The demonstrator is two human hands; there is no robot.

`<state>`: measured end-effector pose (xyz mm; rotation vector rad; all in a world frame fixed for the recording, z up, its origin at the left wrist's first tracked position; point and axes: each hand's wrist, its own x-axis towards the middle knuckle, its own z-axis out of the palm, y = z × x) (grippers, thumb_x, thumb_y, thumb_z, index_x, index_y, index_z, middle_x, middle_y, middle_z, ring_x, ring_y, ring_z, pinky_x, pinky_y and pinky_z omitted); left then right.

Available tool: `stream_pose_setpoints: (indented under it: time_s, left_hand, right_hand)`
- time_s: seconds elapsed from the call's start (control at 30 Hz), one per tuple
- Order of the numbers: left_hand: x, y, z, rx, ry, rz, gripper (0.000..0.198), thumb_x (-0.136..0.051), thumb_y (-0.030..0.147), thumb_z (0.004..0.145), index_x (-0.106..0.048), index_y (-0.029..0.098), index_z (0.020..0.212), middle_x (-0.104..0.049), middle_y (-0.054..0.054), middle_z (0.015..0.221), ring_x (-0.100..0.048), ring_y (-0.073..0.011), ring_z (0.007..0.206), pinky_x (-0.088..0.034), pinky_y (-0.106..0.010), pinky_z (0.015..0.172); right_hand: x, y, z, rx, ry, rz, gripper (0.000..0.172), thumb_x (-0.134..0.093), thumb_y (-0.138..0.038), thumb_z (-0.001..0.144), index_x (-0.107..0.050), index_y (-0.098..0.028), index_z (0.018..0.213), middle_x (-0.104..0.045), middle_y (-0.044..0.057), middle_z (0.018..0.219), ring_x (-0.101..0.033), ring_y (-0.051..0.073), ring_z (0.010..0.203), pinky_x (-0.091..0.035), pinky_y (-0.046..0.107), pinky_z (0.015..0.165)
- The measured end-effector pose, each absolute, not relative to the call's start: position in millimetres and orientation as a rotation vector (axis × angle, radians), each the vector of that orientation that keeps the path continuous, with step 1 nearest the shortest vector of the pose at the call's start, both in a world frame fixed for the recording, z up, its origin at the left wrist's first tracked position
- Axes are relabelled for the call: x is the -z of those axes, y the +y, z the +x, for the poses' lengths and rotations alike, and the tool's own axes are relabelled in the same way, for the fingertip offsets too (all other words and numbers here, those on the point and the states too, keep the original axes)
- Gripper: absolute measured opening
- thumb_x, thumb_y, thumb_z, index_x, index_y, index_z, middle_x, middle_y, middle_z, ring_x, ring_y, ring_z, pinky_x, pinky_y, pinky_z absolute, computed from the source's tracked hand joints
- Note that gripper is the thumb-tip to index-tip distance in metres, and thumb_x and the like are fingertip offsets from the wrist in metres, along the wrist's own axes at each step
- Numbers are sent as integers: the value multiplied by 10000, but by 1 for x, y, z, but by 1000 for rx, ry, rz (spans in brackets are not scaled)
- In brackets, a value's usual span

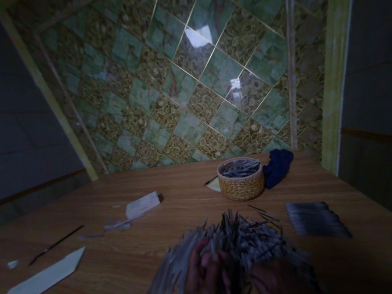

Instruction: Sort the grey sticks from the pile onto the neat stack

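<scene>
Dim table [118,279]: left hand [206,277], blurred right hand [276,280] hiding strips [175,262]; cannot tell fingers' [195,260] grip.

No legible text, label, brand, number or sign is found. On the white block [142,205], beyond and to the left of the left hand [206,275], any print is too blurred to read.

Left hand [206,277] curled beside right hand [276,279]

On the bench [118,277], the left hand [204,273] and right hand [276,278] are at a pile of thin sticks [256,236]; behind stands a filled basket [242,188] beside a blue cloth [277,169]. A neat row of sticks [315,218] lies right.
</scene>
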<state>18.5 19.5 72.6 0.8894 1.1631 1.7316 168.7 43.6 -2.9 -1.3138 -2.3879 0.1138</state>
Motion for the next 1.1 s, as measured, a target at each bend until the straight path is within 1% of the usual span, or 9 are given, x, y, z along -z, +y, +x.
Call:
stream_pose_setpoints:
  time_s: [0.1, 0.23, 0.33, 0.5, 0.67, 0.77, 0.87, 1.0, 1.1]
  left_hand:
    - [-75, 24, 19, -1728, 1144, 838, 466, -758, 354, 560, -525, 195, 931, -646, 29, 605, -463, -81, 301, -356, -177, 297]
    - [-73, 30, 18, -1609, 987, 678, 392, -782, 294, 537, -556, 167, 830, -656, 9, 637, -464, -52, 337, -331, -145, 316]
    - [-70, 30, 15, -1492, 873, 555, 382, -770, 250, 573, -563, 178, 886, -649, 7, 622, -495, -57, 389, -342, -132, 354]
    - [-60, 27, 6, -1491, 878, 455, 353, -749, 225, 613, -588, 189, 925, -632, 9, 571, -545, -76, 435, -355, -130, 397]
    - [-54, 30, -3, -1419, 917, 455, 402, -790, 284, 533, -617, 173, 879, -588, 12, 470, -478, -82, 355, -300, -147, 354]
    - [-53, 30, -4, -1423, 916, 474, 343, -762, 292, 569, -625, 168, 858, -588, 8, 470, -451, -78, 348, -318, -161, 363]
    - [-51, 30, -4, -1396, 876, 505, 295, -747, 293, 585, -621, 162, 818, -576, 9, 446, -392, -58, 316, -273, -153, 343]
    - [-45, 32, -5, -1371, 831, 553, 291, -749, 291, 588, -621, 158, 813, -588, 1, 448, -368, -43, 308, -224, -138, 326]
    - [-38, 35, -6, -1339, 834, 580, 298, -754, 313, 585, -628, 154, 804, -593, 2, 445, -366, -42, 294, -226, -134, 313]
  right_hand:
    - [0, 43, 168, -208, -2424, -1395, 164, -483, -195, 792, -641, -237, 786, -691, 2, 700, -621, 125, 594, -281, 217, 471]
    - [-10, 42, 171, -319, -2491, -1457, 182, -478, -229, 789, -660, -234, 800, -700, 24, 738, -632, 147, 641, -299, 212, 485]
    - [-24, 42, 172, -418, -2497, -1488, 182, -474, -226, 781, -656, -228, 782, -700, 25, 769, -635, 156, 683, -331, 208, 519]
    - [-38, 54, 160, -412, -2457, -1507, 171, -469, -201, 768, -638, -221, 787, -696, 28, 775, -644, 169, 706, -370, 220, 557]
    - [-36, 74, 136, -265, -2403, -1544, 210, -442, -203, 791, -650, -205, 818, -705, 71, 785, -662, 214, 737, -427, 265, 600]
    - [-38, 81, 121, -234, -2418, -1610, 209, -472, -194, 771, -671, -184, 831, -710, 107, 792, -670, 243, 740, -458, 288, 610]
    - [-37, 85, 113, -239, -2486, -1674, 200, -499, -137, 734, -694, -157, 775, -711, 142, 783, -675, 257, 736, -461, 275, 580]
    - [-27, 87, 120, -261, -2440, -1598, 207, -481, -110, 720, -675, -165, 768, -709, 118, 791, -669, 235, 737, -444, 264, 590]
    - [-24, 83, 135, -478, -2263, -1518, 172, -443, -123, 722, -600, -160, 783, -681, 77, 744, -643, 184, 690, -426, 239, 567]
